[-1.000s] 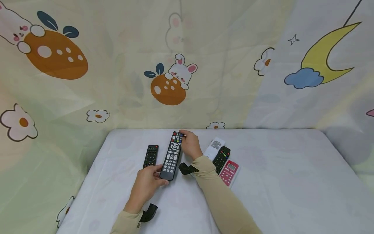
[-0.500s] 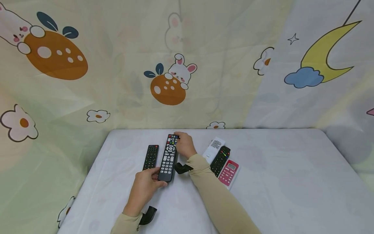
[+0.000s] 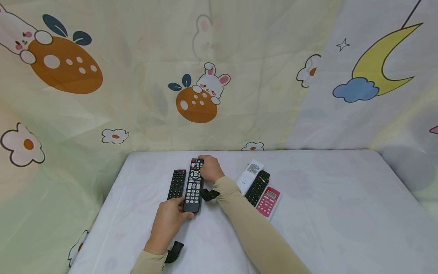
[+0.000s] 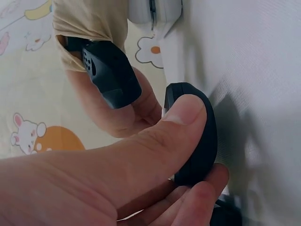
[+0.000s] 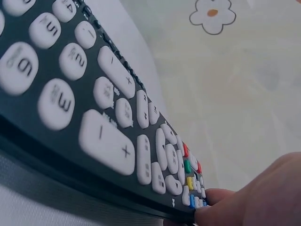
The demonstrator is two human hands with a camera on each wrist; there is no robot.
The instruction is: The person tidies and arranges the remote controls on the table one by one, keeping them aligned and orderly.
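Observation:
A long black remote control (image 3: 194, 185) with white keys and a few coloured ones stands nearly upright in the head view, its far end away from me. My left hand (image 3: 169, 219) holds its near end; in the left wrist view the thumb lies across the end of the remote (image 4: 210, 136) and fingers curl beneath. At the far end, my right hand (image 3: 211, 168) grips the right corner, and the right wrist view shows thumb and finger (image 5: 263, 197) there. Close on its left lies a smaller black remote (image 3: 176, 183), its near end partly behind my left hand.
Right of my right arm, a white item with a QR code (image 3: 253, 169), a black remote with coloured keys (image 3: 258, 188) and a red keypad device with a small screen (image 3: 268, 201) lie side by side on the white table (image 3: 328, 213). A patterned cloth (image 3: 147, 95) hangs behind.
Both hands have brought the long remote leftward, the far end most, so it has turned and now lies close beside the smaller remote. The right forearm has shifted left with it.

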